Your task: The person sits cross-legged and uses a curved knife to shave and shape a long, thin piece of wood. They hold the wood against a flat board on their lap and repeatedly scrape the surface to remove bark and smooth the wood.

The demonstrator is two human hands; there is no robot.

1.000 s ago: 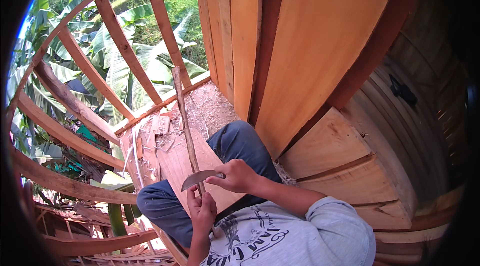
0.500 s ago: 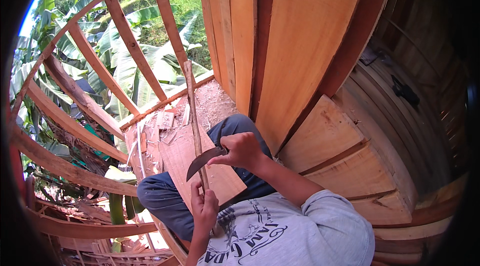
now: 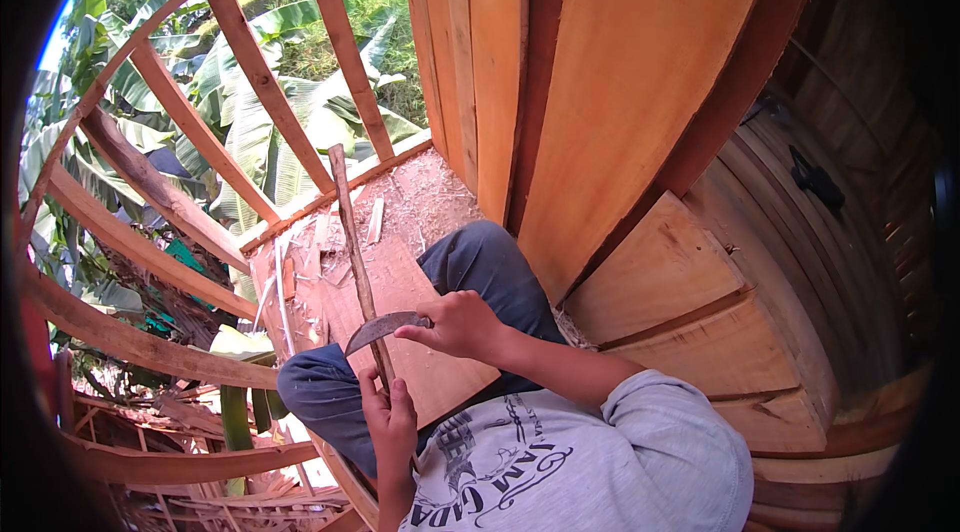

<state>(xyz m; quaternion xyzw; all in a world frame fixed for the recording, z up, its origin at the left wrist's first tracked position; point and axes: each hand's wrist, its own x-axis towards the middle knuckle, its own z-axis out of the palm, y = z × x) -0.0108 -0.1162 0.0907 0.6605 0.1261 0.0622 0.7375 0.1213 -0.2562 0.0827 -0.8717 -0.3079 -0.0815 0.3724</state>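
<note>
My left hand (image 3: 391, 419) is closed round the lower part of a long, thin wooden stick (image 3: 355, 247), which points away from me over my lap. In my right hand (image 3: 463, 325) is a knife (image 3: 376, 330) with a broad, curved dark blade; its handle is mostly hidden in my fingers. The blade lies across the stick just above my left hand, touching or very close to it. Beneath both rests a flat wooden board (image 3: 440, 372), laid across my crossed legs.
Wood shavings and offcuts (image 3: 420, 187) litter the floor ahead. A slatted wooden railing (image 3: 262, 72) curves along the left, with banana plants (image 3: 245, 132) beyond it. Tall plank walling (image 3: 640, 62) stands at the right, beside wooden steps (image 3: 655, 277). A small black object (image 3: 815, 179) lies farther right.
The stick's far end has swung left and come nearer. My right hand and the knife have shifted slightly left, the blade now lying flatter across the stick.
</note>
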